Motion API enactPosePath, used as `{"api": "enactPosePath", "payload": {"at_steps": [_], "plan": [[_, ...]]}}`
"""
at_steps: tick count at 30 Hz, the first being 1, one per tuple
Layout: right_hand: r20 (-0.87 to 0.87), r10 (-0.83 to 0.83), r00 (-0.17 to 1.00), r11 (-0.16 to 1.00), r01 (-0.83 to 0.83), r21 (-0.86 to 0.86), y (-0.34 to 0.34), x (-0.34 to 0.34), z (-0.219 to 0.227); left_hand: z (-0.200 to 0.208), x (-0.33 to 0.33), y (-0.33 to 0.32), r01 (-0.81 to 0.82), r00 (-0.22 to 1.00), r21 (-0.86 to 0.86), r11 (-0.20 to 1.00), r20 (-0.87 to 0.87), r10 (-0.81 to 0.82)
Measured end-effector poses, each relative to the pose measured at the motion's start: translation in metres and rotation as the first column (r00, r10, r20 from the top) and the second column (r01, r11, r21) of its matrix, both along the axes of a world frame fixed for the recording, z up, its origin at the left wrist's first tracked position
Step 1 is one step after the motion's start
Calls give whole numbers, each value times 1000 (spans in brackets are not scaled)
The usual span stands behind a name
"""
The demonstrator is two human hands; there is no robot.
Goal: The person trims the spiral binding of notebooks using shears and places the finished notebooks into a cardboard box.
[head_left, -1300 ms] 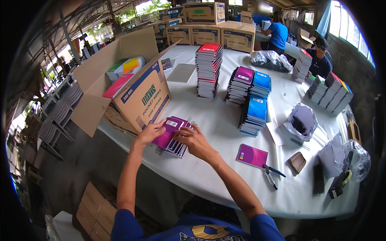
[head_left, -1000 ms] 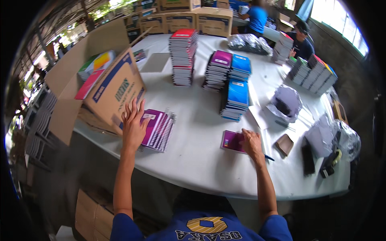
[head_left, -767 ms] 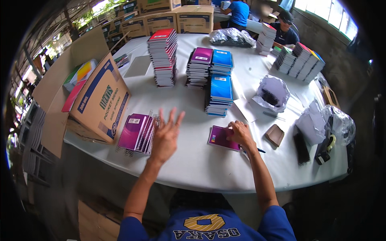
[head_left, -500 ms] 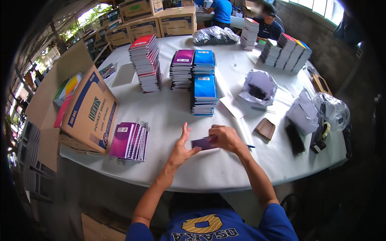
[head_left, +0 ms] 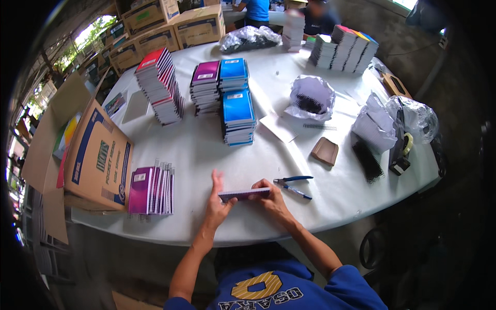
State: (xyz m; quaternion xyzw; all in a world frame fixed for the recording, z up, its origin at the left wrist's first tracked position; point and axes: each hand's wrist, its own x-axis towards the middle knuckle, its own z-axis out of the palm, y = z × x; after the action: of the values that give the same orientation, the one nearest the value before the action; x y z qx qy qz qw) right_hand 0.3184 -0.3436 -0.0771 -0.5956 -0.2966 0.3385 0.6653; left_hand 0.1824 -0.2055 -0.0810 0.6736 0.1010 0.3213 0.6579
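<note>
Between my hands is a small purple spiral notebook [head_left: 244, 195], held edge-up above the near part of the table. My right hand [head_left: 273, 200] grips its right end, fingers behind and thumb in front. The thumb of my left hand [head_left: 218, 199] presses on its left end, while the other fingers stretch upward, slightly blurred. To the right of my right hand lie blue-handled pliers [head_left: 293, 185], their handles spread. Several purple notebooks [head_left: 151, 191] stand leaning together at the left, with wire coils sticking out along their edges.
Beyond my hands stand stacks of blue notebooks [head_left: 237, 108], purple notebooks [head_left: 205, 77] and red notebooks [head_left: 159, 85]. An open carton [head_left: 101, 155] is at left. A bag of black coils [head_left: 310, 98], a small brown box [head_left: 325, 151] and a tape dispenser [head_left: 400, 160] lie right. Two people sit beyond.
The notebook has tilted from lying flatter to edge-up, and my right hand has shifted its grip at the right end. The pliers have come into sight. The whole view has turned.
</note>
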Motion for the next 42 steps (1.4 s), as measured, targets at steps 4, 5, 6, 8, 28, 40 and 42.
{"api": "enactPosePath", "payload": {"at_steps": [4,5,6,8,28,40,42], "plan": [[-2,36,999,999,-36,20,-3,5,4,70,19,-23,-108,955,784,612,-89,282],[-4,27,1000,1000,-27,15,-5,7,-3,69,28,-33,45,924,872,488,-222,311],[205,82,975,994,-94,51,-1,12,3,73,36,-35,199,873,919,340,-324,365],[394,196,898,972,-230,41,-7,28,18,58,35,-33,223,852,945,238,-307,424],[995,80,-67,944,325,-54,-26,290,26,86,30,-26,510,711,702,497,-669,216],[867,83,492,995,-84,-47,-24,144,96,60,31,-17,415,793,802,429,-550,261],[808,129,575,988,-143,-56,-29,113,103,60,30,-15,369,835,833,412,-492,246]]}}
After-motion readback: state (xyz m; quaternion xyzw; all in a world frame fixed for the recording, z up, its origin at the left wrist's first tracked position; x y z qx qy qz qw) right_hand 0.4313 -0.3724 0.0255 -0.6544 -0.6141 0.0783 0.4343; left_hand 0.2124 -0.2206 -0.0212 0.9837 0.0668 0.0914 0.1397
